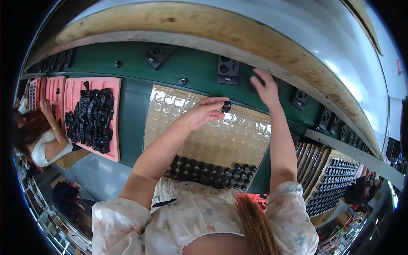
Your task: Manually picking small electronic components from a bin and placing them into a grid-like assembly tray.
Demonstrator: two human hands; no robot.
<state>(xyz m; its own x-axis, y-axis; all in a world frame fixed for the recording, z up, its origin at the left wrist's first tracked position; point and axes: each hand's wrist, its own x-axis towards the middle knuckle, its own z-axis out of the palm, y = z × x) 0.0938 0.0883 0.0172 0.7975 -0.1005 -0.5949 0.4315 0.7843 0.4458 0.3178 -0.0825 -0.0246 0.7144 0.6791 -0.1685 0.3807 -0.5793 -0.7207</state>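
My left hand pinches a small round black knob-like part between thumb and fingers, above the far edge of a clear moulded plastic tray. Rows of similar black round parts fill the near side of this tray. My right hand reaches further out over the green surface, its fingers apart and nothing seen between them. A dark box-shaped device with round recesses lies to the left of that hand. Another dark object, partly hidden, is just right of it.
More dark devices and loose round parts lie along the green belt. At left, a pink foam tray holds a heap of black parts, near a co-worker. Filled trays stand stacked at right. A wooden-edged shelf overhangs.
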